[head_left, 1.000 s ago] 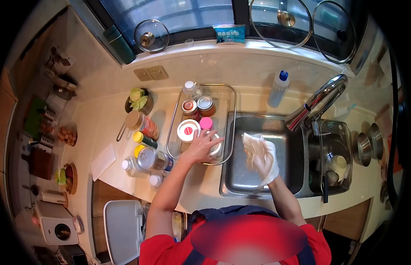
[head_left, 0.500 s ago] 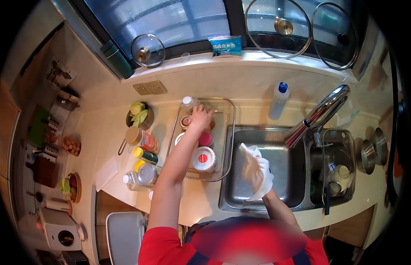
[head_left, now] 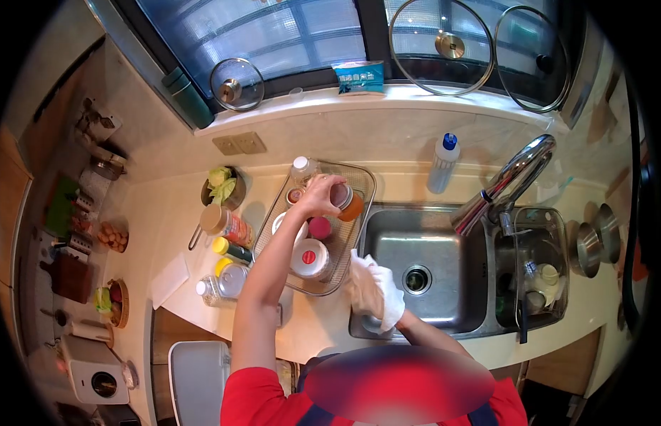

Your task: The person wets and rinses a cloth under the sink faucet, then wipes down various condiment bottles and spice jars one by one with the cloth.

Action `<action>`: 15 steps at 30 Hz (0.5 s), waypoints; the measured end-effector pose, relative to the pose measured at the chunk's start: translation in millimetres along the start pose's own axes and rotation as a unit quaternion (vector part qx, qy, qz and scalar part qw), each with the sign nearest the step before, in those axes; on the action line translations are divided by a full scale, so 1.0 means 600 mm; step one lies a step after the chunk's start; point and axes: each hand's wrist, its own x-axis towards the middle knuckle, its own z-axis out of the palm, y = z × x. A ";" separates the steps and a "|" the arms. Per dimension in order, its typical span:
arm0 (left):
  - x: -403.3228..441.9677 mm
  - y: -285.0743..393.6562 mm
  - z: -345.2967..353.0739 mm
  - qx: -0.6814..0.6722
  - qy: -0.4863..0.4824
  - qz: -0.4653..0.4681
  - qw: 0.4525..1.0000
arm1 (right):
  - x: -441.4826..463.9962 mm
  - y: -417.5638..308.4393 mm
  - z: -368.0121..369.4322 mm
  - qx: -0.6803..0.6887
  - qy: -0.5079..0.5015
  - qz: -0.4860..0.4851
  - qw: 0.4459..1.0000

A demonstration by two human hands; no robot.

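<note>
My left hand (head_left: 322, 197) reaches into a wire mesh basket (head_left: 335, 282) on the counter, its fingers around the lid of a glass jar (head_left: 352, 206) with amber contents. Near that hand in the basket stand a clear bottle with a white cap (head_left: 301, 166), a small jar (head_left: 294, 195), a jar with a dark pink lid (head_left: 319, 227) and a white-lidded tub (head_left: 310, 258) with a red label. My right hand (head_left: 406, 321) is closed on a white cloth (head_left: 387, 284) at the sink's left edge; the cloth hides most of its fingers.
Right of the basket lies a steel sink (head_left: 451, 284) under a chrome faucet (head_left: 515, 170). A blue-capped bottle (head_left: 443, 167) stands behind it. On the left are a pot with greens (head_left: 222, 188), an orange-labelled jar (head_left: 231, 226) and several other containers. Glass lids (head_left: 444, 46) lean on the window.
My left hand has taken hold of the amber jar's lid and tilted the jar rightward. The basket has skewed, its front end shifting left. My right hand with the cloth has moved left and down.
</note>
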 end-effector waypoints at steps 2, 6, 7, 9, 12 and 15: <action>-0.015 0.036 -0.023 -0.072 0.011 -0.005 0.997 | -0.008 -0.029 0.017 -0.394 0.047 -0.209 0.894; -0.060 0.091 -0.045 -0.448 -0.042 -0.001 0.893 | -0.019 -0.093 0.038 -0.705 0.187 -0.338 0.594; -0.066 0.099 -0.041 -0.540 -0.066 0.017 0.839 | -0.021 -0.113 0.049 -0.702 0.227 -0.324 0.593; -0.076 0.137 -0.042 -0.546 -0.071 0.037 0.834 | -0.027 -0.149 0.083 -0.770 0.183 -0.350 0.500; -0.089 0.195 -0.044 -0.468 -0.069 0.063 0.879 | 0.030 -0.080 0.018 -0.523 0.157 -0.405 0.734; -0.111 0.234 0.018 -0.583 0.102 0.030 0.806 | 0.031 -0.072 0.023 -0.262 0.103 -0.406 0.869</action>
